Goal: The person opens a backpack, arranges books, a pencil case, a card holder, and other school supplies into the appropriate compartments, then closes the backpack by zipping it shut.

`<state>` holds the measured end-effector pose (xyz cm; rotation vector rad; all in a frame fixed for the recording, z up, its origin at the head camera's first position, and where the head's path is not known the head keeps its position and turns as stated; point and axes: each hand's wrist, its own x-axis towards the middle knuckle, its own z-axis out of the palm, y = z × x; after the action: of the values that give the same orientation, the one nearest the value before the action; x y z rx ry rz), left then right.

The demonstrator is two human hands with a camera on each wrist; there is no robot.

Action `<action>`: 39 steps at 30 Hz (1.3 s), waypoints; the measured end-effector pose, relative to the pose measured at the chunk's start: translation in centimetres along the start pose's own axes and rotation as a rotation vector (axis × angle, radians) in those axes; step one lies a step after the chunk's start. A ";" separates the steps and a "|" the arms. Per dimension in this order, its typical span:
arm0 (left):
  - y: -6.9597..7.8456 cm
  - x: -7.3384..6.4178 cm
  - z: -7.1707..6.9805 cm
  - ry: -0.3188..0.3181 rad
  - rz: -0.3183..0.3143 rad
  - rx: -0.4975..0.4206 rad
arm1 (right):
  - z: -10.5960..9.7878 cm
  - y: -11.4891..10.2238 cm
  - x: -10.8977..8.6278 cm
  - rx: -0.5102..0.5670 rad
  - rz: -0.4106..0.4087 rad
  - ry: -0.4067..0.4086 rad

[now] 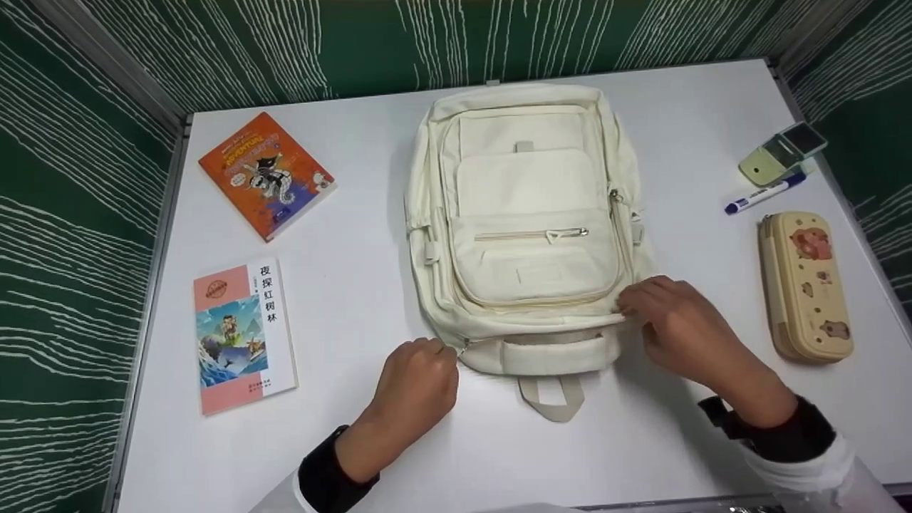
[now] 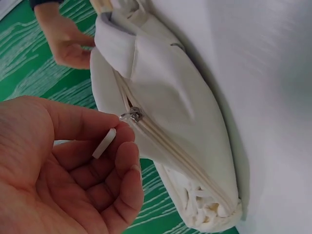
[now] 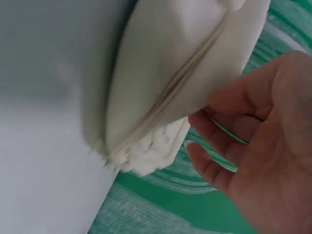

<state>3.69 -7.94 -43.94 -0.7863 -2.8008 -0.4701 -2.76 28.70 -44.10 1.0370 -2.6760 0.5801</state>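
A cream backpack (image 1: 531, 182) lies front side up on the table, its top handle (image 1: 559, 356) toward me. At its near left corner my left hand (image 1: 420, 377) pinches a zipper pull (image 2: 104, 144) between thumb and finger. The metal zipper slider (image 2: 134, 114) sits on the backpack's top zipper, with a small gap beside it. My right hand (image 1: 680, 331) is at the near right corner, pinching the backpack's fabric edge. In the right wrist view, a zipper line (image 3: 180, 80) runs along the side, its teeth slightly parted and blurred.
Left on the white table (image 1: 356, 299) are an orange book (image 1: 263, 174) and a pink-and-white book (image 1: 242, 335). On the right are a yellow pencil case (image 1: 809, 285), a blue-and-white marker (image 1: 766, 194) and a small pale green gadget (image 1: 766, 167). Green patterned walls (image 1: 370, 43) surround the table.
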 end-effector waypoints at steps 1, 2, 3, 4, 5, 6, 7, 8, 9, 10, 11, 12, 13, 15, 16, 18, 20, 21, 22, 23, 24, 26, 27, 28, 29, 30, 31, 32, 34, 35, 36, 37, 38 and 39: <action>0.0 0.0 0.0 0.004 -0.002 0.003 | 0.2 -0.8 0.3 0.012 -0.007 -0.005; -0.1 0.0 0.1 0.007 -0.003 0.008 | 0.5 -1.6 0.5 0.024 -0.018 -0.008; -0.1 0.0 0.1 0.009 -0.004 0.011 | 0.9 -2.4 0.7 0.032 -0.031 -0.014; -0.1 0.0 0.2 0.013 -0.008 0.011 | 1.3 -3.2 1.0 0.034 -0.045 -0.016; -0.1 0.0 0.3 0.018 -0.012 0.013 | 1.7 -3.9 1.3 0.033 -0.063 -0.018; -0.1 0.1 0.3 0.021 -0.015 0.012 | 2.1 -4.6 1.6 0.026 -0.077 -0.017; -0.2 0.1 0.4 0.027 -0.018 0.011 | 2.5 -5.1 1.9 0.022 -0.092 -0.011; -0.2 0.1 0.5 0.035 -0.020 0.009 | 2.9 -5.6 2.2 0.013 -0.108 -0.002; -0.2 0.1 0.5 0.043 -0.022 0.004 | 3.3 -5.9 2.6 0.000 -0.124 0.010; -0.3 0.2 0.6 0.053 -0.023 -0.001 | 3.6 -6.1 2.9 -0.014 -0.139 0.024; -0.4 0.2 0.6 0.062 -0.024 -0.009 | 3.9 -6.3 3.2 -0.025 -0.152 0.039; -0.4 0.2 0.6 0.068 -0.028 -0.023 | 4.1 -6.4 3.4 -0.036 -0.160 0.055; -0.6 0.2 0.7 0.073 -0.032 -0.037 | 4.3 -6.4 3.6 -0.043 -0.168 0.069; -0.9 0.3 0.7 0.078 -0.050 -0.071 | 4.6 -6.4 3.8 -0.056 -0.180 0.088; -1.1 0.3 0.7 0.076 -0.062 -0.090 | 4.7 -6.3 3.9 -0.059 -0.183 0.094; -1.6 0.4 0.7 0.060 -0.093 -0.118 | 4.7 -6.2 3.9 -0.059 -0.184 0.100; -2.3 0.5 0.7 0.043 -0.127 -0.134 | 4.7 -6.2 3.9 -0.059 -0.186 0.104; -2.7 0.6 0.7 0.032 -0.146 -0.142 | 4.7 -6.2 3.9 -0.057 -0.187 0.105; -3.1 0.7 0.7 0.023 -0.163 -0.143 | 4.7 -6.2 3.9 -0.054 -0.189 0.106; -3.6 0.8 0.7 0.019 -0.178 -0.137 | 4.7 -6.2 3.9 -0.052 -0.193 0.108; -4.1 0.9 0.7 0.017 -0.193 -0.133 | 4.7 -6.2 4.0 -0.050 -0.196 0.110; -4.9 1.2 0.6 0.016 -0.216 -0.117 | 4.6 -6.3 4.0 -0.046 -0.202 0.113; -5.4 1.3 0.6 0.017 -0.222 -0.107 | 4.6 -6.3 4.0 -0.044 -0.204 0.113; -5.8 1.5 0.6 0.019 -0.225 -0.093 | 4.5 -6.3 4.1 -0.044 -0.206 0.114; -6.2 1.6 0.5 0.017 -0.227 -0.081 | 4.5 -6.3 4.1 -0.045 -0.207 0.113; -6.6 1.8 0.5 0.015 -0.230 -0.072 | 4.5 -6.3 4.1 -0.046 -0.206 0.111; -7.0 2.0 0.4 0.013 -0.233 -0.061 | 4.4 -6.3 4.1 -0.046 -0.205 0.109; -7.4 2.2 0.4 0.010 -0.237 -0.052 | 4.4 -6.3 4.1 -0.047 -0.204 0.108; -8.2 2.7 0.3 -0.006 -0.251 -0.035 | 4.4 -6.2 4.1 -0.046 -0.204 0.106; -8.6 3.0 0.2 -0.018 -0.259 -0.027 | 4.4 -6.2 4.1 -0.043 -0.202 0.102; -8.9 3.3 0.2 -0.031 -0.268 -0.020 | 4.4 -6.2 4.1 -0.039 -0.204 0.101; -9.2 3.6 0.1 -0.048 -0.278 -0.016 | 4.4 -6.1 4.1 -0.035 -0.206 0.100; -9.5 3.9 0.1 -0.068 -0.288 -0.017 | 4.4 -6.1 4.1 -0.029 -0.207 0.097; -9.8 4.2 0.0 -0.087 -0.295 -0.014 | 4.4 -6.1 4.1 -0.024 -0.206 0.089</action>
<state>-5.06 -13.82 -45.28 -0.4045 -3.0116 -0.5129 -1.83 20.23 -44.93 1.2303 -2.4553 0.5377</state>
